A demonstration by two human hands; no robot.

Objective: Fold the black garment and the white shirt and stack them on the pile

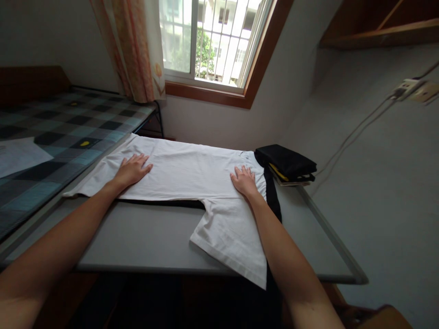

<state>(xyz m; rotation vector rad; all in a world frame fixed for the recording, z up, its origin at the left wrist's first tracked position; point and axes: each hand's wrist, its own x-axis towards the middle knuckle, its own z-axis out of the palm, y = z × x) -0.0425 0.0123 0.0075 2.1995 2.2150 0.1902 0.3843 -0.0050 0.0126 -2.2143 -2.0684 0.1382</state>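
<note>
A white T-shirt (185, 171) lies folded lengthwise across the grey table (144, 233), with one sleeve (233, 233) spread toward me and hanging past the front edge. My left hand (133, 169) rests flat on the shirt's left part, fingers spread. Near the shirt's right end, my right hand (244, 180) also lies flat on the cloth, fingers apart. Neither hand grips anything. Black cloth (273, 196) shows from under the shirt along its right end and its near edge; most of it is covered.
A stack of folded dark clothes (288, 162) sits at the table's back right, by the wall. To the left stands a bed with a checked mattress (99, 125) and white paper (24, 153) on it. A cable (353, 130) runs down from a wall socket (406, 89).
</note>
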